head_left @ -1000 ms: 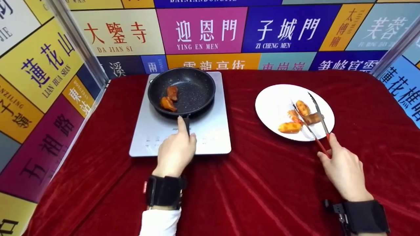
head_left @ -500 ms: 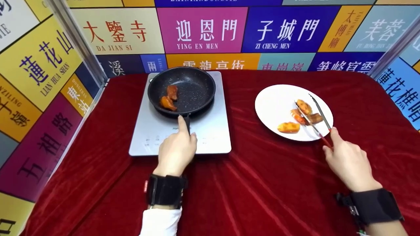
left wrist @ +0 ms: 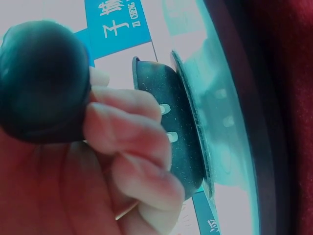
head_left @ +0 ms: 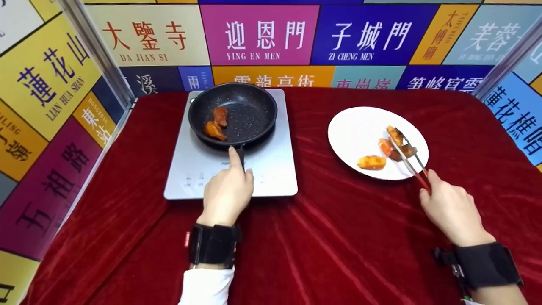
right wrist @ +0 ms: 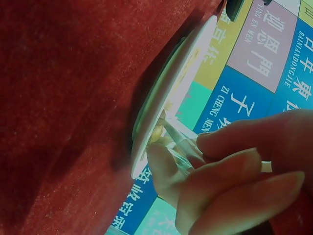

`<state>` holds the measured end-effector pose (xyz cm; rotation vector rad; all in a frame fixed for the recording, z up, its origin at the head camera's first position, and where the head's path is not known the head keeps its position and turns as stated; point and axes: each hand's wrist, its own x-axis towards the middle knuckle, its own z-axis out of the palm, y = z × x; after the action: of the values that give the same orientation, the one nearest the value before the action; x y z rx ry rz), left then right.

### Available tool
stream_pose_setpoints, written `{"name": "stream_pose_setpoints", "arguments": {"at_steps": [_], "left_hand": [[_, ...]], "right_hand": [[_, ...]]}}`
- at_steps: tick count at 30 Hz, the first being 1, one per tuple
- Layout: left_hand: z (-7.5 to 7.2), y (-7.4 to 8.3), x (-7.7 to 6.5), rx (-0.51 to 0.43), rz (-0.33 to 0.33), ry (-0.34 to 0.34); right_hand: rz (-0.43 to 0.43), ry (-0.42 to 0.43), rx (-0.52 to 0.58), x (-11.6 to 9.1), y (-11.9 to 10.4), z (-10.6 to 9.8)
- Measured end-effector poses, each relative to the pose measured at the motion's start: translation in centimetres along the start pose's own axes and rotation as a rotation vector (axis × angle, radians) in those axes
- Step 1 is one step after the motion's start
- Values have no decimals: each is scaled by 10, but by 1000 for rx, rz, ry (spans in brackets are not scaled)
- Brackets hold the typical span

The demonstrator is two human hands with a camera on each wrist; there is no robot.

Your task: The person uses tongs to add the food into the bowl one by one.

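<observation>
My left hand (head_left: 228,192) grips the black handle (left wrist: 44,83) of a frying pan (head_left: 254,114), its fingers wrapped round it in the left wrist view. Two browned food pieces (head_left: 215,130) lie at the left side of the pan. With my right hand (head_left: 451,207) I hold red-handled tongs (head_left: 417,169) over the right part of a white plate (head_left: 351,135). Their tips close in on a yellow-brown food piece (head_left: 394,135) at the back. Beside it are an orange shrimp-like piece (head_left: 385,147) and a dark brown piece (head_left: 404,152). Another yellow piece (head_left: 371,162) lies nearer the front rim.
The pan stands on a silver induction cooker (head_left: 275,178) at the left. Red velvet cloth (head_left: 322,237) covers the table, with folds running through it. Panels printed with large characters (head_left: 266,36) wall the back and both sides.
The right hand has shifted slightly right, and the tongs have narrowed from widely spread to close about the back yellow-brown piece. The shrimp-like piece has moved slightly. The left hand keeps its hold.
</observation>
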<state>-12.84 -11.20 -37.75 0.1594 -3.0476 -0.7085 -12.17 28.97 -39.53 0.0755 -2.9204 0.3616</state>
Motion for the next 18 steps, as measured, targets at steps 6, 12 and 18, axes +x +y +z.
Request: {"name": "stream_pose_setpoints", "arguments": {"at_steps": [6, 12, 18], "left_hand": [[0, 1, 0, 0, 3, 1], [0, 2, 0, -7, -1, -7], [0, 1, 0, -8, -2, 1]], "right_hand": [[-32, 27, -21, -1, -1, 2], [20, -67, 37, 2, 6, -4], [134, -234, 229, 6, 20, -14]]}}
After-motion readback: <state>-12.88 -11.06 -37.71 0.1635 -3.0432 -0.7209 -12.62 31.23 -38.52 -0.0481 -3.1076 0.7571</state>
